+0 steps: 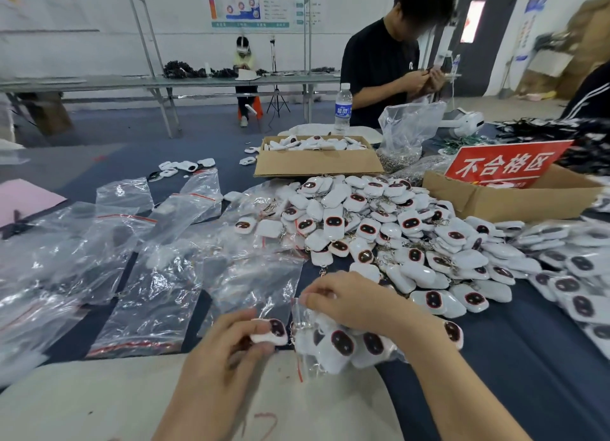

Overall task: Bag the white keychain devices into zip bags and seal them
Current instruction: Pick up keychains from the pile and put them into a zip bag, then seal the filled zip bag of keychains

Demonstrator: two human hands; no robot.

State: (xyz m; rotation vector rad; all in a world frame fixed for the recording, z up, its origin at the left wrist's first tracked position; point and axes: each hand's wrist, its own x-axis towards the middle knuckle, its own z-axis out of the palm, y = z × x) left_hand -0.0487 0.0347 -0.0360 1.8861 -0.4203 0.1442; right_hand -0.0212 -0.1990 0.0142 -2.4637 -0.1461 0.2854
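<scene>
My left hand (227, 345) holds one white keychain device (271, 332) with a dark oval face, just left of a clear zip bag (333, 348) that holds several such devices. My right hand (346, 300) pinches the bag's open top edge near its red seal line. A large pile of loose white keychain devices (396, 236) lies just beyond my hands, spreading to the right. Several empty clear zip bags (155, 275) lie flat to the left on the dark blue table.
A cardboard box of white parts (317, 163) stands behind the pile. Another box with a red sign (505, 165) is at right. A water bottle (342, 109) and a person in black are at the far side. A white cloth (99, 404) covers the near edge.
</scene>
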